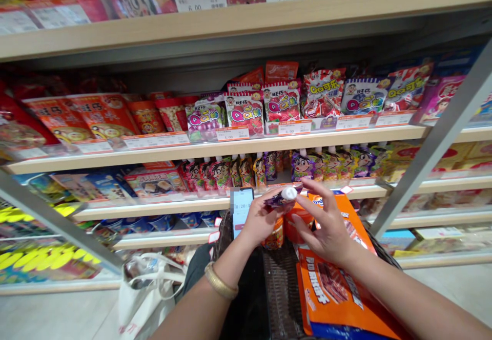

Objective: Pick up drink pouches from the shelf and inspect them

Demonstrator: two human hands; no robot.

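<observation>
My left hand (261,218) grips a dark purple spouted pouch (274,199), its white cap (289,193) pointing toward me. Close by on the right, my right hand (326,222) has its fingers spread, the fingertips near the cap; whether they touch it I cannot tell. Beneath both hands is a dark woven basket (282,291). In it lie an orange Porkuff snack bag (334,289), another orange packet marked Oval (315,200) and a small orange jar (274,236), partly hidden by my hands. A phone (243,207) showing a timer stands at the basket's left side.
Similar spouted pouches (302,165) line the shelf (215,191) ahead. QQ candy bags (244,112) fill the shelf above. A grey slanted post (434,135) stands at right. A white tote bag (148,289) sits on the floor at lower left.
</observation>
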